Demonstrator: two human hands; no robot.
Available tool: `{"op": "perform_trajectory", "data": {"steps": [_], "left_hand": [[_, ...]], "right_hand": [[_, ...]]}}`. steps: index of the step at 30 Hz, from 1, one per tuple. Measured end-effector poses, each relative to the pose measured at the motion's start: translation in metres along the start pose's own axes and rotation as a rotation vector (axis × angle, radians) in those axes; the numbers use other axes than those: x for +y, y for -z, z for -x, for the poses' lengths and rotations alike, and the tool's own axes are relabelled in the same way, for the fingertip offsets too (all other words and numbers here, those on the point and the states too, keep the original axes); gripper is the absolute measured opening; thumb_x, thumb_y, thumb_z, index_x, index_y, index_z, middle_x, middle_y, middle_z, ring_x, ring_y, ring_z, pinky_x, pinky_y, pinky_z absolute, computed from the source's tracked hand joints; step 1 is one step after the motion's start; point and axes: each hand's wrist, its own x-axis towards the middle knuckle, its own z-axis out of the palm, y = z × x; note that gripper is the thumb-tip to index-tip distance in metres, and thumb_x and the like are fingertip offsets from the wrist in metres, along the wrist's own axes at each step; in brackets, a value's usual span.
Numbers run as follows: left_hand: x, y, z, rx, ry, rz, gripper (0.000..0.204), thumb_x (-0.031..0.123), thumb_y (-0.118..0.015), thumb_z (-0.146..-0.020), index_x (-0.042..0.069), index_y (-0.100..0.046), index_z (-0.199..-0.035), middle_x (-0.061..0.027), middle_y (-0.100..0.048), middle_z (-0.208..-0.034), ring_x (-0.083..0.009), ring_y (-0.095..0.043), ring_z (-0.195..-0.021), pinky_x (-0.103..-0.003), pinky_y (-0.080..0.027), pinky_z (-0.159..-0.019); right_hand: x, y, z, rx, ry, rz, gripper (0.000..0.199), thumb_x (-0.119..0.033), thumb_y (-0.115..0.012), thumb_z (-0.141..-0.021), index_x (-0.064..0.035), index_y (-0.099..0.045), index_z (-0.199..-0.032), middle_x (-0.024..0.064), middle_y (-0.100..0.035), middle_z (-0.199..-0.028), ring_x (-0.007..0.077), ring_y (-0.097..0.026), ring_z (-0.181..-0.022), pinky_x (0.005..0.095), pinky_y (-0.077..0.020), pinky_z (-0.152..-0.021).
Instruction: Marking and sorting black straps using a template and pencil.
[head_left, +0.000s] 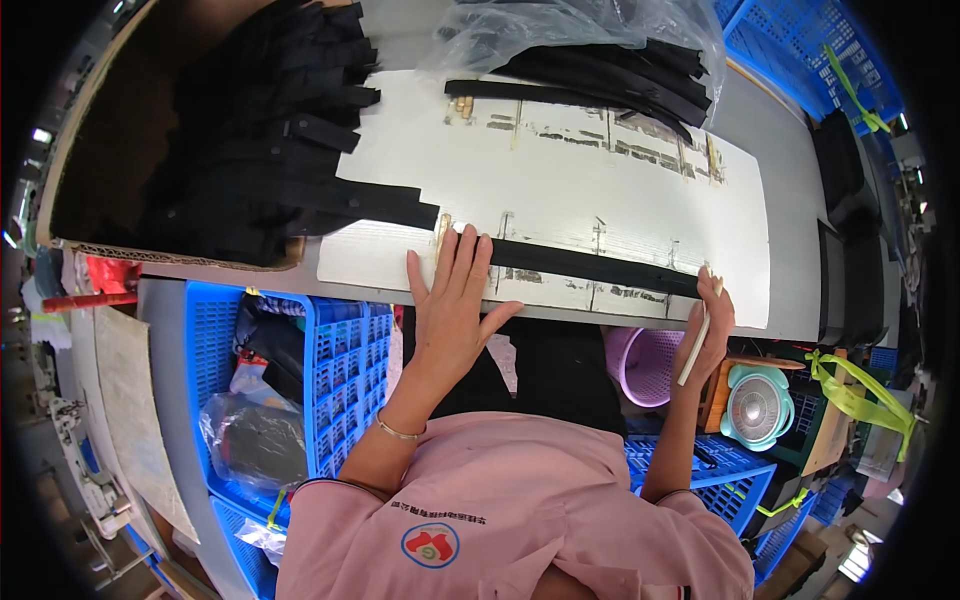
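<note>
Left hand point(452, 300) lay flat, fingers spread, nothing grasped, pressing the black strip's point(590, 268) left end at the white board's point(560, 190) near edge. Right hand point(708, 335), w/ a white stick point(697, 340) gripped, touched the strip's right end.

Grey table point(790, 190) carrying a white board point(600, 190); black strip point(590, 268) along its near edge, under the left hand point(452, 300), reaching the right hand point(708, 330); bagged strips point(610, 60) beyond.

The middle of the white board point(600, 190) is bare; black strips pile point(260, 130) blocks left, plastic bag point(590, 40) blocks far edge
</note>
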Motion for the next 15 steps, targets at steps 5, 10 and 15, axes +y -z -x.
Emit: {"op": "perform_trajectory", "data": {"steps": [5, 10, 15], "left_hand": [[-0.002, 0.002, 0.001, -0.001, 0.025, 0.033, 0.086, 0.046, -0.070, -0.088, 0.005, -0.035, -0.155, -0.0143, -0.034, -0.161, -0.0325, -0.024, -0.152, -0.062, -0.004, -0.119], [-0.001, -0.002, 0.000, 0.032, 0.010, 0.021, 0.088, 0.052, -0.069, -0.086, 0.003, -0.038, -0.152, -0.0157, -0.037, -0.159, -0.0327, -0.029, -0.150, -0.065, -0.009, -0.118], [0.000, -0.002, 0.001, 0.041, 0.008, 0.020, 0.090, 0.052, -0.070, -0.084, 0.003, -0.038, -0.152, -0.0156, -0.037, -0.158, -0.0326, -0.031, -0.149, -0.065, -0.012, -0.117]], "right_hand": [[-0.089, -0.041, -0.027, -0.275, -0.413, -0.812, 0.030, -0.016, -0.053, -0.104, 0.0009, -0.064, -0.126, 0.0114, -0.072, -0.104, 0.0153, -0.066, -0.096, 0.0295, -0.0518, -0.088], [-0.133, -0.093, -0.041, -0.490, -0.371, -0.924, 0.019, -0.011, -0.059, -0.100, 0.0026, -0.071, -0.105, 0.0064, -0.070, -0.093, 0.0116, -0.064, -0.081, 0.0258, -0.0495, -0.071], [-0.130, -0.121, -0.032, -0.470, -0.202, -0.768, 0.018, -0.011, -0.061, -0.099, 0.0048, -0.069, -0.101, 0.0095, -0.070, -0.090, 0.0136, -0.065, -0.074, 0.0271, -0.0495, -0.066]]}}
